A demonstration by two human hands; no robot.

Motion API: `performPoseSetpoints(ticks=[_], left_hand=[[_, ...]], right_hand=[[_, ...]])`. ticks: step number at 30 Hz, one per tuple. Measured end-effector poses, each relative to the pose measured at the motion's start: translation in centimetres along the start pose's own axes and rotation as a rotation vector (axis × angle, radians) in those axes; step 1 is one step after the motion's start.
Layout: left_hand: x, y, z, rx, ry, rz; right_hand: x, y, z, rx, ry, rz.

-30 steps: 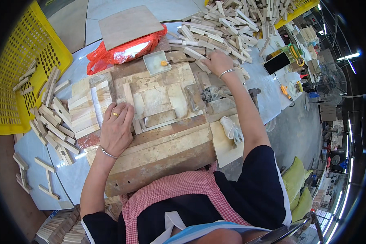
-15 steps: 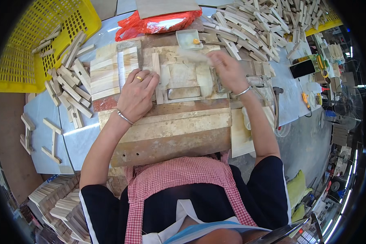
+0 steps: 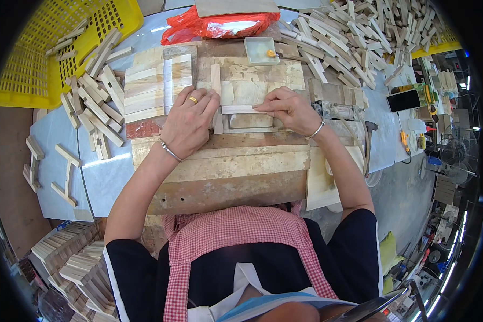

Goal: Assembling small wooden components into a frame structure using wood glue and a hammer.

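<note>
My left hand (image 3: 190, 124) rests with curled fingers against an upright-lying wooden strip (image 3: 216, 80), at its left edge; its fingertips are partly hidden. A short pale wooden strip (image 3: 237, 109) lies crosswise, its left end meeting the first strip at about a right angle. My right hand (image 3: 294, 111) pinches the right end of this crosswise strip between thumb and fingers. Just below it sits a small wooden block (image 3: 250, 121). Both strips lie on a worn, stained wooden work board (image 3: 287, 72).
A pale square tray (image 3: 262, 51) and a red plastic bag (image 3: 220, 26) lie beyond the board. Wooden pieces (image 3: 349, 37) heap at far right; others (image 3: 94, 102) lie beside a yellow crate (image 3: 24, 70). A hammer (image 3: 370, 134) and phone (image 3: 404, 100) are on the right.
My right hand has come down and nearer with the pale strip, which was blurred above the board and now lies crosswise against the other strip. My left hand stays by its strip.
</note>
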State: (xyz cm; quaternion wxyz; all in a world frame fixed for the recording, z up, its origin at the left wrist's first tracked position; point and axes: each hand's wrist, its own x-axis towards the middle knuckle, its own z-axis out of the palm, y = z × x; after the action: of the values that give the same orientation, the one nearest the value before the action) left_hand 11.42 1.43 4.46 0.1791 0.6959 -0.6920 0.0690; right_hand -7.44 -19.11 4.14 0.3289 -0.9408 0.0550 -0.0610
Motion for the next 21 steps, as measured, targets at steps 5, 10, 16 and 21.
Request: performPoseSetpoints(ticks=[5, 10, 16, 21], left_hand=[[0.2, 0.2, -0.1, -0.007, 0.010, -0.006], [1.3, 1.9, 0.1, 0.071, -0.016, -0.042], [1.2, 7.9, 4.2, -0.230, 0.034, -0.064], [0.9, 8.0, 4.8, -0.196, 0.037, -0.074]], right_hand=[[1.3, 0.4, -0.8, 0.057, -0.101, 0.001], [2.2, 0.0, -1.3, -0.008, -0.141, 0.007], [3.2, -0.8, -2.2, 0.121, -0.201, 0.277], [8.1, -1.9, -3.9, -0.103, -0.263, 0.118]])
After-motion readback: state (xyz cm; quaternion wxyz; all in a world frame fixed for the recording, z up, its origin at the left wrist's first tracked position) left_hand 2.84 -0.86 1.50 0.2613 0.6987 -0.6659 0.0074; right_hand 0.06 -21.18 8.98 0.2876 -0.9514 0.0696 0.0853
